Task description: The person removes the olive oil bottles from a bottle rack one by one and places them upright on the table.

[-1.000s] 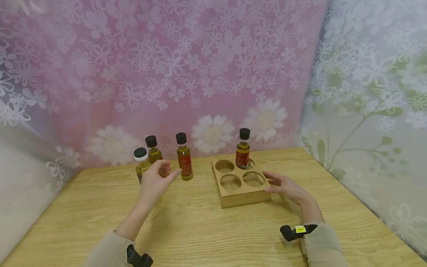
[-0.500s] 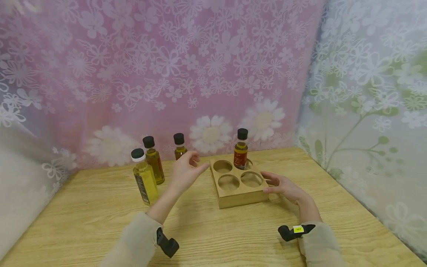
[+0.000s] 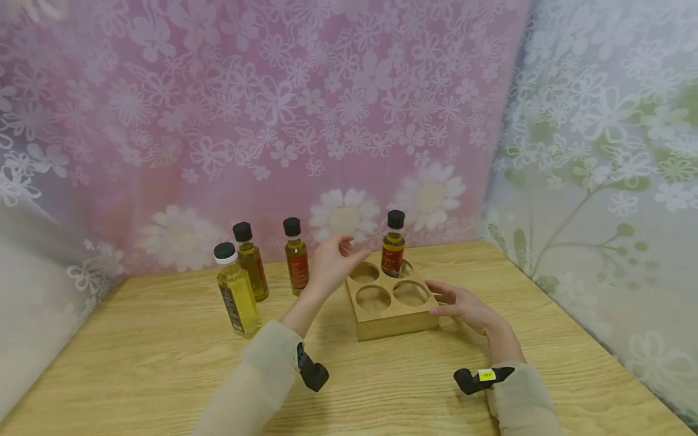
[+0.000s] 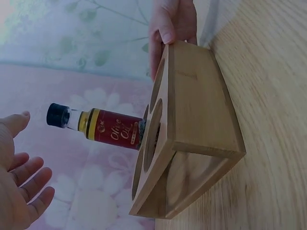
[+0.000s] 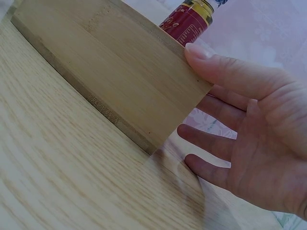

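A wooden bottle rack with round holes stands on the table. In its back right hole an olive oil bottle with a black cap and red label stands upright. My left hand is over the rack's left back corner, fingers loosely bent and holding nothing. The left wrist view shows that hand apart from the bottle, its fingers spread. My right hand holds the rack's right front corner. In the right wrist view its thumb rests on the top edge, with fingers behind the side.
Left of the rack stand a red-labelled oil bottle, another black-capped oil bottle and a larger square oil bottle with a white-ringed dark cap. A floral curtain hangs behind the wooden table.
My left hand has moved rightward from beside the left bottles, past the red-labelled one, to the rack's left back corner. My right hand stays at the rack.
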Demonstrator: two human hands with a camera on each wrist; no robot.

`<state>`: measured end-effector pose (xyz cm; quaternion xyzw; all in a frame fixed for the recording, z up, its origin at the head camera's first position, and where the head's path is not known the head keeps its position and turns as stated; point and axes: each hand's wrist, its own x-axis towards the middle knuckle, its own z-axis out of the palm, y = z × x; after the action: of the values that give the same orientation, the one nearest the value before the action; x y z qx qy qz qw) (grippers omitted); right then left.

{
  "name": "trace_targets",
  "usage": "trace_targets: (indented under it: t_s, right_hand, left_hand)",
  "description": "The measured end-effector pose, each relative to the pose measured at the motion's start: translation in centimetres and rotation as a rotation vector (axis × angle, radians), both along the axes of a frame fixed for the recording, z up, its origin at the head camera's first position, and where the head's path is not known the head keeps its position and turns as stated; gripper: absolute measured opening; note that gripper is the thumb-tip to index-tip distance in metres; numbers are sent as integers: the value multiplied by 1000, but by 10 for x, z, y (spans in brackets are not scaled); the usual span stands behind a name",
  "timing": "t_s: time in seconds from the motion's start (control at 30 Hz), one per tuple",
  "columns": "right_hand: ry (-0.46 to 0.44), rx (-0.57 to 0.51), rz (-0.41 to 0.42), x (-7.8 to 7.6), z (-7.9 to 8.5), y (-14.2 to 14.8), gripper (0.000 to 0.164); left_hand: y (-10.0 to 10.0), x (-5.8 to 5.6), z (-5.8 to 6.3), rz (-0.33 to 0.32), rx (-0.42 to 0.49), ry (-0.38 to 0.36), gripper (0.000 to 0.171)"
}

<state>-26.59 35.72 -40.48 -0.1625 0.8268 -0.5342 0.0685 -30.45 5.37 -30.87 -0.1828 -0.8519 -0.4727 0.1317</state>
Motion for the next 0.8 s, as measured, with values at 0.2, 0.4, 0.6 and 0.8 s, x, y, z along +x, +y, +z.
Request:
trace_targets:
  t_s: [0.2, 0.4, 0.6, 0.8]
  right_hand:
    - [5, -6, 15, -1, -1, -1, 72]
    - [6, -4, 11, 1, 0, -1, 72]
    - [4, -10, 9, 1, -1, 0, 72]
    - [-4, -11, 7, 1, 0, 1, 73]
  left_hand:
    - [16, -12, -3, -21, 37, -16, 52]
    - [32, -24, -4, -42, 7, -49, 53]
    - [46, -33, -9, -21, -15, -55, 51]
    - [62, -36, -15, 2, 18, -73, 56]
